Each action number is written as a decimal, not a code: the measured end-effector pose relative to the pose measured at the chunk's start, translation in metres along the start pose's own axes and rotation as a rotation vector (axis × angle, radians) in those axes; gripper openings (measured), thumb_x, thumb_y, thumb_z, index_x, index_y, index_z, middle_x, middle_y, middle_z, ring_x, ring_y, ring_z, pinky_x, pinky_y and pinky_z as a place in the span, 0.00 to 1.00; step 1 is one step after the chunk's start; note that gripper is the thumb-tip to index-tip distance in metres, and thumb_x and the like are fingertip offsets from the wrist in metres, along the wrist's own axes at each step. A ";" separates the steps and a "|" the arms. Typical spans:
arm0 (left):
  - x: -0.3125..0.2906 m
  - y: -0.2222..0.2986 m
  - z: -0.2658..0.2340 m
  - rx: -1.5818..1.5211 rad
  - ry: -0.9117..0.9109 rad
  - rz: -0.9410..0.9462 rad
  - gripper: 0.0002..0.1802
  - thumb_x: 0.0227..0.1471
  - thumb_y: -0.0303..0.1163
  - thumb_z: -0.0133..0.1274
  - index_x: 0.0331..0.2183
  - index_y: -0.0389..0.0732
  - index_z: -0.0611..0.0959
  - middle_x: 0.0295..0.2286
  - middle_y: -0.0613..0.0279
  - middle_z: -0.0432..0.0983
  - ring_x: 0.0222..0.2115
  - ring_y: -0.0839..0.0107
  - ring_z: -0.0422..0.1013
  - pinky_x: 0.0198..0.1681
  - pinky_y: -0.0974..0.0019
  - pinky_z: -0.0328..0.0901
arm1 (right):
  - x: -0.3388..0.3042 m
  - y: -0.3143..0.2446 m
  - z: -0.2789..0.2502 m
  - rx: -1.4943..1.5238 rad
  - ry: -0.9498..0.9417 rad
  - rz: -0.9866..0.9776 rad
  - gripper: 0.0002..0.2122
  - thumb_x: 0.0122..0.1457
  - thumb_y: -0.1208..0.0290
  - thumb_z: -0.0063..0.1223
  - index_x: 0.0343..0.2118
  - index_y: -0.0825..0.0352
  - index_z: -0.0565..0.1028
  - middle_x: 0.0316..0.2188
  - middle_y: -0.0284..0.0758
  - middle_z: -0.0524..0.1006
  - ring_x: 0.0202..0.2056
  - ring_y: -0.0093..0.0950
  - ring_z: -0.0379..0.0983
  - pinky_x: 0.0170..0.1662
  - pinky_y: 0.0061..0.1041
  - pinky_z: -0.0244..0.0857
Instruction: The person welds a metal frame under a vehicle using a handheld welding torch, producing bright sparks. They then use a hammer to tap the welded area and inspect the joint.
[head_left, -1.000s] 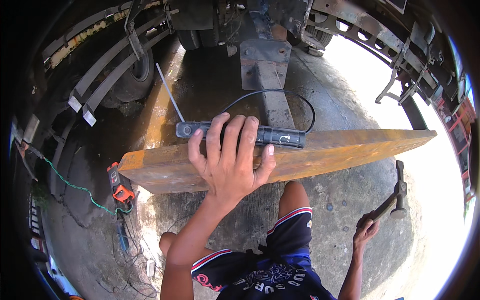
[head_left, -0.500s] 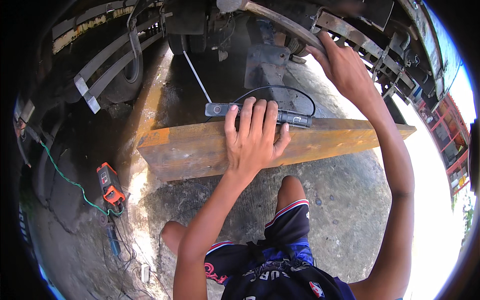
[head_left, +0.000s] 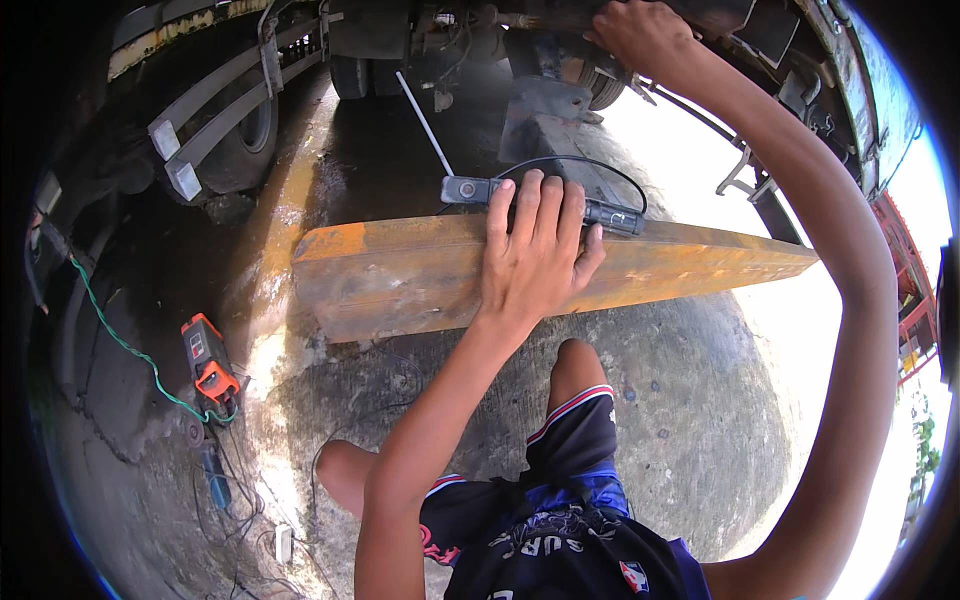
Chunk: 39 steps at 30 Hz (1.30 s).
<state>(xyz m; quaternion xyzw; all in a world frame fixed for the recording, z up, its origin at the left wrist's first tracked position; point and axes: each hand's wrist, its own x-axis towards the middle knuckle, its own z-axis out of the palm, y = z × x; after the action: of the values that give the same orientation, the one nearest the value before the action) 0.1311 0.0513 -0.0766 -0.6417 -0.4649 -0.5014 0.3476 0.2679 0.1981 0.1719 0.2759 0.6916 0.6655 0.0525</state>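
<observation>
My left hand (head_left: 535, 250) lies over a dark electrode holder (head_left: 610, 217), fingers curled across it, pressing it on the top of a rusty steel beam (head_left: 400, 280). From the holder's left end a pale welding rod (head_left: 425, 125) sticks up and away, and a black cable (head_left: 590, 160) loops behind. My right hand (head_left: 645, 40) is raised at the top of the picture with its fingers closed. The hammer it gripped by a wooden handle a moment ago is mostly hidden or out of view now.
Truck underparts and wheels (head_left: 350, 75) stand at the back. At left, a black and orange welding machine (head_left: 208, 355), a green cord (head_left: 130, 345) and a blue angle grinder (head_left: 215, 475) lie among loose cables on the concrete floor (head_left: 640, 430). A metal frame (head_left: 215, 125) juts in at far left.
My right hand has risen farther up and away, taking the hammer mostly out of sight. My left hand stays on the holder; the view has shifted slightly.
</observation>
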 end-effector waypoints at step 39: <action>-0.002 0.001 0.001 -0.028 0.005 -0.004 0.25 0.58 0.51 0.54 0.47 0.42 0.85 0.45 0.60 0.79 0.56 0.61 0.70 0.68 0.43 0.49 | 0.034 0.024 -0.081 0.294 -0.161 0.309 0.21 0.70 0.49 0.52 0.40 0.64 0.87 0.33 0.43 0.87 0.38 0.44 0.87 0.39 0.44 0.81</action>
<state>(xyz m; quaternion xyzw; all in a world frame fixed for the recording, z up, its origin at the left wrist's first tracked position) 0.1325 0.0507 -0.0791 -0.6443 -0.4581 -0.5101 0.3387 0.2107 0.1403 0.2138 0.4354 0.7242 0.5335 -0.0359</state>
